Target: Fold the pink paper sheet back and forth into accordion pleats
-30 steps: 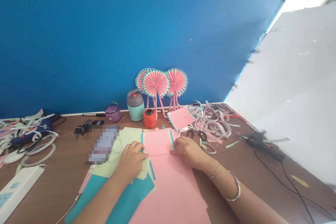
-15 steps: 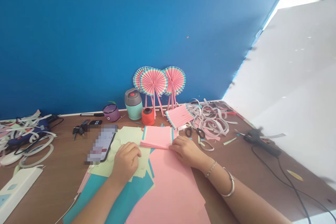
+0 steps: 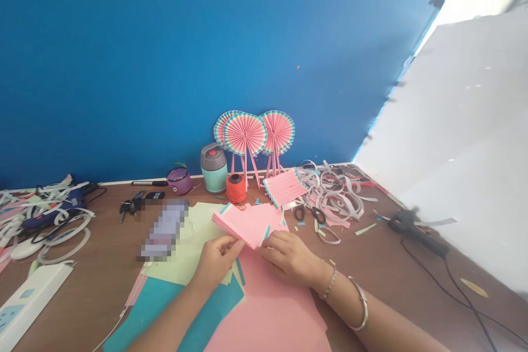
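Observation:
A folded pink paper (image 3: 242, 224) with thin blue and cream strips along its ends is tilted above the larger sheets. Its layers are stacked in a flat pleat. My left hand (image 3: 218, 259) pinches its near edge between thumb and fingers. My right hand (image 3: 289, 257) has its fingers closed around the right-hand corner, where some of the paper is hidden. Beneath both hands lies a large pink sheet (image 3: 272, 308). Pale green paper (image 3: 177, 258) and a teal sheet (image 3: 165, 308) spread out beside it on the left.
Pink pleated fans (image 3: 246, 135) stand against the blue wall, by a teal flask (image 3: 215, 173) and a red pot (image 3: 236, 189). Scissors (image 3: 317, 214), a pleated pink piece (image 3: 285, 187) and paper strips (image 3: 340, 198) lie right. A phone (image 3: 165, 231) is left; a glue gun (image 3: 416, 231) far right.
The folded pink paper has turned and tilted up from lying square on the sheets. My left hand moved right and took hold of its near edge; my right hand came slightly nearer.

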